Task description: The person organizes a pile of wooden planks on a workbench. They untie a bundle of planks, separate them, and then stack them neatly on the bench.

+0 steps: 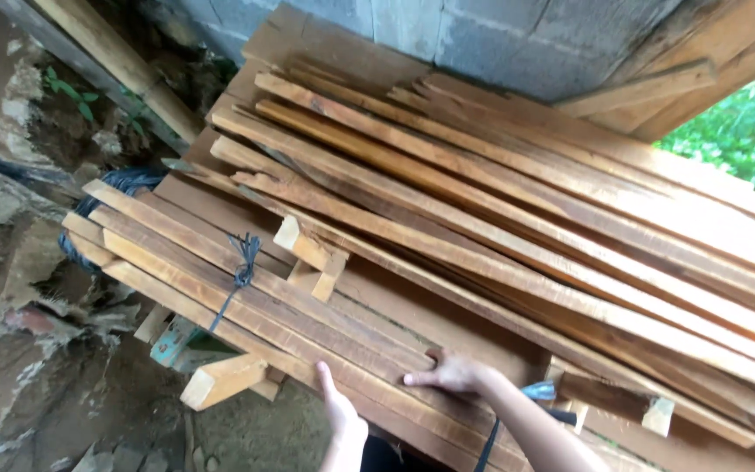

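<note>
A wide stack of long reddish-brown wooden slats lies across the view. Its near layer is a bundle of slats tied with dark string. My left hand is at the bundle's front edge, with the thumb on top of the wood and the other fingers hidden under the edge. My right hand rests flat on the bundle's top, fingers spread and holding nothing. A short wooden offcut lies on the slats further up.
A grey block wall stands behind the stack, with leaning planks at the left and right. A cut wooden block sticks out below the bundle. Dark coiled wire lies at the left on rocky ground. Green foliage is at the far right.
</note>
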